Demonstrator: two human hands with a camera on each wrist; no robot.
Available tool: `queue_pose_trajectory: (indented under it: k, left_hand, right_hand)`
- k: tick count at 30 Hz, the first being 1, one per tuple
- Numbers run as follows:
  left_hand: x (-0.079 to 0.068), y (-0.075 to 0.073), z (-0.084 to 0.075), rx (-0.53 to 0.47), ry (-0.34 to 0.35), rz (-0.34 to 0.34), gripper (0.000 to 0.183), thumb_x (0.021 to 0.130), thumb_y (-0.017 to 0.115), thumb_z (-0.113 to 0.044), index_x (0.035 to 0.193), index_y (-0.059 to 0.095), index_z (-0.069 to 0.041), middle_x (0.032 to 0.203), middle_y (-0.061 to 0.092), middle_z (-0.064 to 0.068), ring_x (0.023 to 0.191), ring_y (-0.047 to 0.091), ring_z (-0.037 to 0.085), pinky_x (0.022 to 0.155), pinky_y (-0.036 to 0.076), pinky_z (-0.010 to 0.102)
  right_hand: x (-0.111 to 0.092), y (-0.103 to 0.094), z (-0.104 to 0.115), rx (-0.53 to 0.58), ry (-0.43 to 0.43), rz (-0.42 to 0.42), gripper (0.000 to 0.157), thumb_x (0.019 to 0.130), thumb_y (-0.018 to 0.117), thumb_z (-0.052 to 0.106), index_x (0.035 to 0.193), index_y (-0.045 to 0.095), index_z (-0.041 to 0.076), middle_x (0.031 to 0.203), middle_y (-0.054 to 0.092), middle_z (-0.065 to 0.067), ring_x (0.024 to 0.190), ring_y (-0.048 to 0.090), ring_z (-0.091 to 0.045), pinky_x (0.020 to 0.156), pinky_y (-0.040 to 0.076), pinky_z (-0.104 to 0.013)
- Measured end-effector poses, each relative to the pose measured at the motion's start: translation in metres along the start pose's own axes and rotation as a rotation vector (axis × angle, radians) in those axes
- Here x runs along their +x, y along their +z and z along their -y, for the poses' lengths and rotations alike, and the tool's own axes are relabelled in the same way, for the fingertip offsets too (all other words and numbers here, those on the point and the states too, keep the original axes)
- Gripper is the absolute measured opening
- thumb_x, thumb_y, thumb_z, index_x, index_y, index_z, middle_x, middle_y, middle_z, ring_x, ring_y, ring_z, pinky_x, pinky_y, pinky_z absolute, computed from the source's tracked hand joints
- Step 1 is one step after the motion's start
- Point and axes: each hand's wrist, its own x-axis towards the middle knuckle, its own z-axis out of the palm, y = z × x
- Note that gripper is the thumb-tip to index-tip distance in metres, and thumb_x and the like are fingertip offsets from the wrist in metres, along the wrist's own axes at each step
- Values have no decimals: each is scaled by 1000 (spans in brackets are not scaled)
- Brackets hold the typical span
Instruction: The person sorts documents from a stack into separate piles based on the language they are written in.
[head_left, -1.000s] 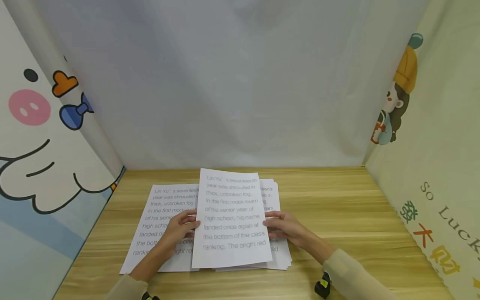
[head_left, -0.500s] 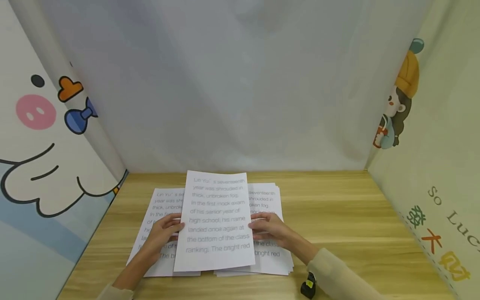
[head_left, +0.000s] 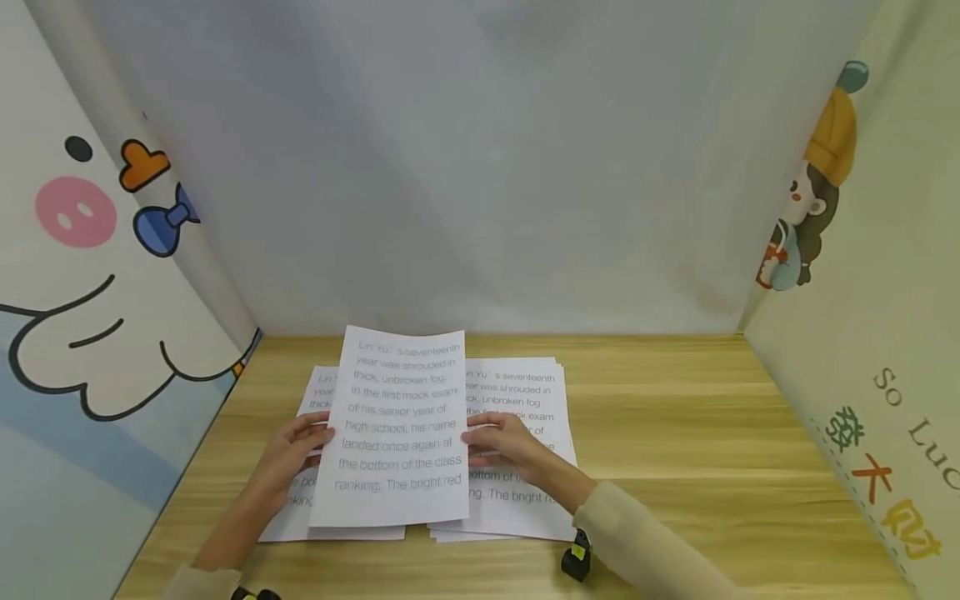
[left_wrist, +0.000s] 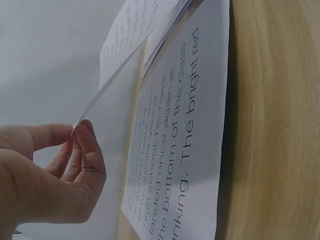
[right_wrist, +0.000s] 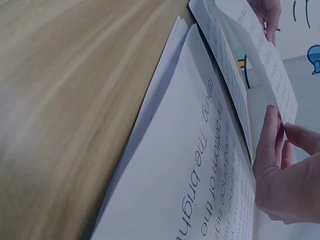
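Note:
Both hands hold a printed sheet of paper point(head_left: 397, 425) raised over the table, overlapping two lots of paper in the head view. At its left edge my left hand point(head_left: 288, 454) pinches it between thumb and fingers; the left wrist view shows this hand point(left_wrist: 55, 170) with the sheet seen edge-on. My right hand point(head_left: 510, 446) pinches the opposite edge, as the right wrist view also shows for that hand point(right_wrist: 287, 170). Beneath on the left lies a paper with the same text point(left_wrist: 185, 125), partly hidden by the raised sheet. On the right is a stack of such sheets point(right_wrist: 185, 165), slightly fanned.
The wood-grain table point(head_left: 675, 450) extends to the right of the papers. A plain pale curtain point(head_left: 487, 167) stands behind it, with cartoon-printed panels at both sides. A black wrist device point(head_left: 577, 557) shows by the right sleeve.
Both hands have carried the held sheet leftward, from over the right stack toward the left paper. More of the right stack now shows, and less of the left paper.

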Motion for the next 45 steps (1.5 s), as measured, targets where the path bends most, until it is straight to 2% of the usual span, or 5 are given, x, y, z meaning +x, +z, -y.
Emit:
queue_pose_trajectory:
  k: [7, 14, 19, 37, 45]
  left_hand:
    - [0, -18, 9, -19, -54, -49, 62, 102, 63, -30, 154, 40, -7, 111, 66, -15, 96, 59, 3, 81, 51, 19]
    - [5, -31, 11, -37, -95, -84, 62, 103, 60, -32, 157, 38, -12, 135, 58, 1, 107, 55, 10, 83, 49, 17]
    - [7, -39, 11, -46, -87, -86, 61, 104, 59, -33, 157, 38, -11, 119, 60, -12, 101, 56, 6, 83, 50, 18]
    - [20, -58, 26, -10, -120, -96, 58, 104, 57, -30, 154, 41, -6, 103, 63, -17, 92, 59, 4, 77, 52, 21]
    - [23, -56, 37, 62, -100, -79, 58, 104, 55, -25, 154, 39, 0, 101, 68, -12, 87, 60, 4, 73, 52, 21]
  right_hand:
    - [11, 18, -2, 33, 8, 25, 48, 94, 71, 14, 137, 56, -2, 111, 73, -15, 93, 73, -18, 90, 62, -37]
    - [18, 33, 1, 34, 17, 8, 47, 93, 71, 14, 136, 57, -1, 114, 73, -16, 95, 73, -19, 92, 62, -37]
    - [21, 44, 3, 40, 18, 6, 47, 94, 71, 13, 136, 57, 0, 113, 73, -16, 94, 73, -18, 93, 61, -38]
    - [28, 76, 1, 93, 47, 30, 40, 96, 64, 5, 135, 57, -2, 105, 72, -13, 87, 71, -16, 92, 62, -37]
    - [23, 74, -2, 35, 70, 42, 42, 99, 63, 9, 138, 56, -3, 117, 72, -21, 101, 74, -25, 93, 61, -38]
